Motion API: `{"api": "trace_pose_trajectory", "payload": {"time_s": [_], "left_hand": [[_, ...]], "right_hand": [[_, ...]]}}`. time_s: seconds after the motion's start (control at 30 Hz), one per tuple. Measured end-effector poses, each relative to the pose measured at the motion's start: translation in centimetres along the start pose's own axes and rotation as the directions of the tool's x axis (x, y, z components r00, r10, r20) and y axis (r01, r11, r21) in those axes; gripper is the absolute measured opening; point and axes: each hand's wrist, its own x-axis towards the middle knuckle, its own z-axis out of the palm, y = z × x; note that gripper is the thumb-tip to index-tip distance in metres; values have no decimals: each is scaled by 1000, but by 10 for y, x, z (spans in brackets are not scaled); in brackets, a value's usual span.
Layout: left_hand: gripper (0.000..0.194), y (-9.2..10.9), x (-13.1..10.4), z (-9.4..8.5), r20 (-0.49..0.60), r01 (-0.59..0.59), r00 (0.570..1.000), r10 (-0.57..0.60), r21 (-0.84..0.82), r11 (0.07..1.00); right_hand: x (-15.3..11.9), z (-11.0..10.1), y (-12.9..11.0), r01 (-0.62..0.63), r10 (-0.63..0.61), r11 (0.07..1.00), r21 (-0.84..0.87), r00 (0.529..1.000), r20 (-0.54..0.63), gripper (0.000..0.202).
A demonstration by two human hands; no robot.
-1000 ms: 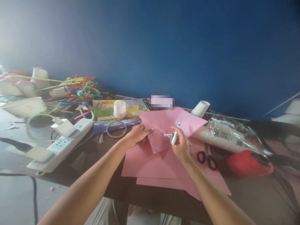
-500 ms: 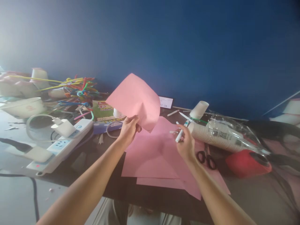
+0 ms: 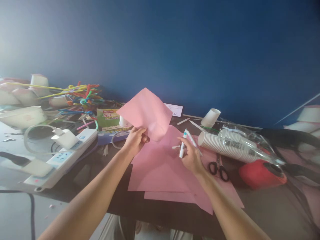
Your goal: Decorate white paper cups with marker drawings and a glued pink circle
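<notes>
In my left hand (image 3: pixel 137 141), a bent pink sheet of paper (image 3: pixel 147 111) is pinched between thumb and fingers and held up above the table. My right hand (image 3: pixel 192 156) is closed round a white marker (image 3: pixel 182 148) with a teal band, tilted slightly and pointing away from me. A second slim white piece (image 3: pixel 192 139) shows just behind that hand; whether it is held cannot be made out. Several larger pink sheets (image 3: pixel 160 180) lie overlapping on the dark table below both hands. Black-handled scissors (image 3: pixel 219 171) rest on the pink paper to the right.
On the right lie a stack of paper cups (image 3: pixel 222 145) in clear plastic and a red object (image 3: pixel 262 175). A single paper cup (image 3: pixel 210 117) stands behind. At left are a power strip (image 3: pixel 61 156), colourful pipe cleaners (image 3: pixel 85 95) and a green packet (image 3: pixel 107 116).
My left hand has lowered the pink sheet a little. My right hand has moved left with the marker, which now stands more upright.
</notes>
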Motion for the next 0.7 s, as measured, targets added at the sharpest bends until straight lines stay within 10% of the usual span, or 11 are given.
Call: {"api": "trace_pose_trajectory", "payload": {"time_s": [0.3, 0.47, 0.7], "left_hand": [[24, 1, 0, -1, -53, 37, 998, -37, -11, 999], [28, 8, -2, -3, 92, 6, 996, 4, -115, 993], [18, 14, -8, -3, 174, 81, 983, -54, -153, 985]], "right_hand": [[0, 3, 15, 103, -103, 964, -246, 995, 12, 53], [0, -4, 20, 43, -72, 926, -375, 995, -63, 49], [-3, -14, 18, 41, 42, 829, -558, 990, 136, 48]]}}
